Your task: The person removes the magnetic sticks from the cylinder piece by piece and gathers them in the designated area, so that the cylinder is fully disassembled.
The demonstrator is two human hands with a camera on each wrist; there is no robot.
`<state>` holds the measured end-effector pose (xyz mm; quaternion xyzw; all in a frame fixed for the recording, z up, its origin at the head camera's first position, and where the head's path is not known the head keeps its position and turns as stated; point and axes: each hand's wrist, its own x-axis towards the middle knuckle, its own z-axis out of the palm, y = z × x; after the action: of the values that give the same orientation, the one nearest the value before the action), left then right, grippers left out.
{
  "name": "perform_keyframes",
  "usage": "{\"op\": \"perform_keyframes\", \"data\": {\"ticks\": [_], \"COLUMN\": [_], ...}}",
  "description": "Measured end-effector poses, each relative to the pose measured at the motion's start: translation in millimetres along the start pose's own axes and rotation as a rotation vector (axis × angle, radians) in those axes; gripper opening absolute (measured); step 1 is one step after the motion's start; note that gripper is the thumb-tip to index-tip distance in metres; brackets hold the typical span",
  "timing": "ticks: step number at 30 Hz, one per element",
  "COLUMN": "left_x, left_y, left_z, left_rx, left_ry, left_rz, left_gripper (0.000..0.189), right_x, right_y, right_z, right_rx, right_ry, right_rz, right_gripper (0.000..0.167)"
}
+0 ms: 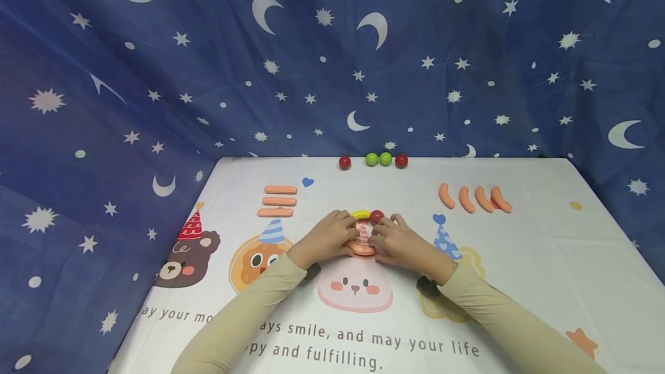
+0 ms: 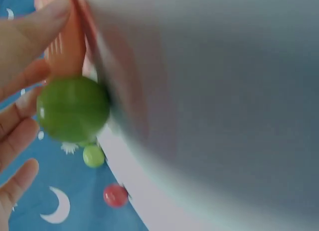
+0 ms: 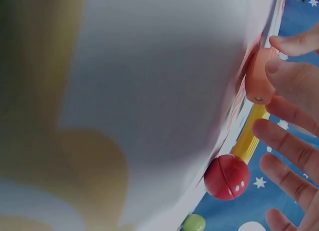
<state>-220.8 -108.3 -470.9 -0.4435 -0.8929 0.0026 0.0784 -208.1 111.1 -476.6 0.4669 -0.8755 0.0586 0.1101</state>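
Midtable lies a curved toy sausage (image 1: 362, 249), with a hand at each end. My left hand (image 1: 332, 234) pinches its left end; the thumb lies on the sausage (image 2: 67, 49) in the left wrist view, the other fingers loosely spread. Beside those fingers sits a green ball (image 2: 74, 109), hidden by the hand in the head view. My right hand (image 1: 402, 244) pinches the right end between thumb and index finger, its other fingers spread apart. Just beyond the sausage are a yellow toy banana (image 1: 360, 214) and a red ball (image 1: 376, 217), close to my right fingers.
Several straight toy sausages (image 1: 279, 201) lie in a stack of rows at left. Several curved ones (image 1: 483, 199) stand in a row at right. Along the back edge are two green balls (image 1: 378, 159) and two red balls, one at the right end (image 1: 401, 161). A starry curtain (image 1: 332, 74) hangs behind.
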Motion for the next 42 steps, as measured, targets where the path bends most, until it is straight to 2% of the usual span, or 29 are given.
{"op": "perform_keyframes", "data": {"ticks": [7, 12, 17, 22, 27, 36, 42], "left_x": [-3.1, -5.6, -6.9, -7.9, -6.2, 2.2, 3.5], "left_y": [-17.8, -20.3, -13.7, -2.0, 7.4, 21.1, 22.0], "left_z": [-3.8, -3.8, -4.4, -6.8, -2.5, 1.9, 3.9], "left_rx": [0.036, 0.01, 0.005, 0.056, 0.107, 0.121, 0.126], "left_ry": [-0.044, -0.053, -0.046, -0.067, -0.071, -0.037, -0.044], "left_rz": [-0.052, -0.071, -0.07, -0.037, -0.009, -0.024, 0.001], "left_gripper": [0.04, 0.038, 0.036, 0.037, 0.036, 0.038, 0.046], "right_x": [7.6, 13.5, 12.4, 5.8, 0.1, -4.0, -6.7], "right_y": [-3.6, -6.0, -3.0, 7.4, 17.5, 24.5, 29.2], "right_z": [3.0, 4.2, 4.3, 5.2, 5.6, 2.8, 5.1], "right_rx": [-0.019, -0.025, -0.045, -0.07, -0.074, 0.004, 0.021], "right_ry": [-0.03, -0.085, -0.094, -0.059, -0.034, -0.011, -0.023], "right_rz": [-0.02, -0.002, 0.015, 0.002, -0.006, -0.014, 0.0], "right_gripper": [0.027, 0.027, 0.021, 0.016, 0.015, 0.016, 0.015]}}
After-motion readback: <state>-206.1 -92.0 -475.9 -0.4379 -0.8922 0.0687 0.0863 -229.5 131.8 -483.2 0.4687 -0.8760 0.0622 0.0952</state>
